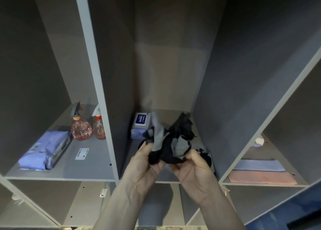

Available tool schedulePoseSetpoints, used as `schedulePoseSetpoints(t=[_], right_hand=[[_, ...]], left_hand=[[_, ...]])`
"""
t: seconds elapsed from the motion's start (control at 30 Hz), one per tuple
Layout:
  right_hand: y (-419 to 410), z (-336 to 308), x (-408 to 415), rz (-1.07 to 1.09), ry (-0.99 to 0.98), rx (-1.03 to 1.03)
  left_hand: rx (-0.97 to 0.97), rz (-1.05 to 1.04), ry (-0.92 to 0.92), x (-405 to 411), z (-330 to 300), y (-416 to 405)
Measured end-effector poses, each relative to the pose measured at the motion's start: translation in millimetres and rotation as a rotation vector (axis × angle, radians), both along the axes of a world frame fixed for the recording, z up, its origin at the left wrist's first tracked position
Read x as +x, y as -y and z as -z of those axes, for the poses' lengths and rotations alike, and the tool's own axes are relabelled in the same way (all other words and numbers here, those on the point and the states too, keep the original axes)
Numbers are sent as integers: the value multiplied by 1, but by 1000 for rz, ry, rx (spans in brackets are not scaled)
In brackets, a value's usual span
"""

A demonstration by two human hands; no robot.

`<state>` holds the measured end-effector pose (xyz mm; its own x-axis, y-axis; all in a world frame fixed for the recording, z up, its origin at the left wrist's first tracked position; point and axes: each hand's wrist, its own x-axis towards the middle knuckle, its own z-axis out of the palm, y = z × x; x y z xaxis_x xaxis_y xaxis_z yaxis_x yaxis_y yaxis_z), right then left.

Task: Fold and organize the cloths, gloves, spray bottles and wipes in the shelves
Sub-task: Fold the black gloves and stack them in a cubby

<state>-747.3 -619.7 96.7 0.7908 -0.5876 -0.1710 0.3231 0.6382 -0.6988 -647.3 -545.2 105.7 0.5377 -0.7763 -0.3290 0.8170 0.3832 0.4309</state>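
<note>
I see the black-and-grey gloves (171, 141) bunched at centre frame, before the middle shelf compartment, blurred so I can't separate them. My left grip (144, 162) and right grip (192, 162) both clench the bundle from below. Behind it, a wipes pack (139, 125) is partly hidden. More dark fabric (205, 156) lies under my right hand, unclear. Left: two spray bottles (80, 125), another wipes pack (45, 151). Right: folded cloths (260, 172).

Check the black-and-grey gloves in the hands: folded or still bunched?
Bunched, not folded. The black-and-grey gloves are a crumpled wad gripped by the left hand and right hand.
</note>
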Motion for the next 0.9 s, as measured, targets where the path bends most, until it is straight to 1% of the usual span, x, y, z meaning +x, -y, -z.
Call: schedulePoseSetpoints(t=[0.07, 0.1, 0.17, 0.27, 0.3, 0.37, 0.47, 0.57, 0.6, 0.67, 0.73, 0.77, 0.83, 0.9], right_hand=[[-1, 3, -1, -54, 7, 31], [0, 5, -2, -55, 12, 5], [3, 5, -6, -68, 49, -67], [1, 4, -9, -183, 138, -150], [-2, 2, -8, -183, 125, -192], [-9, -3, -4, -100, 30, -281], [-10, -7, 2, 61, -30, -273], [-6, -4, 3, 118, -44, -279], [-5, -4, 2, 116, -26, -265], [-8, -3, 0, 43, 32, -254], [-16, -5, -1, -52, 31, -298], [-21, -6, 0, -67, 13, -320], [-29, -9, 5, -29, -42, -310], [-28, -12, 7, 51, -76, -271]], left_hand=[[-16, -16, 45, 0, 1, -1], [-21, -46, 95, 0, 1, -3], [-4, -118, 245, 1, 1, -6], [83, -225, 493, -2, 0, -10], [126, -257, 581, -5, -1, -11], [161, -282, 715, -11, -5, -12], [164, -299, 743, -12, -10, -15], [168, -314, 664, -6, -15, -20], [159, -300, 631, -4, -15, -21], [161, -289, 600, -5, -16, -22], [205, -324, 627, -9, -18, -21], [232, -346, 663, -12, -18, -20], [269, -352, 733, -20, -20, -19], [257, -321, 738, -24, -22, -20]])
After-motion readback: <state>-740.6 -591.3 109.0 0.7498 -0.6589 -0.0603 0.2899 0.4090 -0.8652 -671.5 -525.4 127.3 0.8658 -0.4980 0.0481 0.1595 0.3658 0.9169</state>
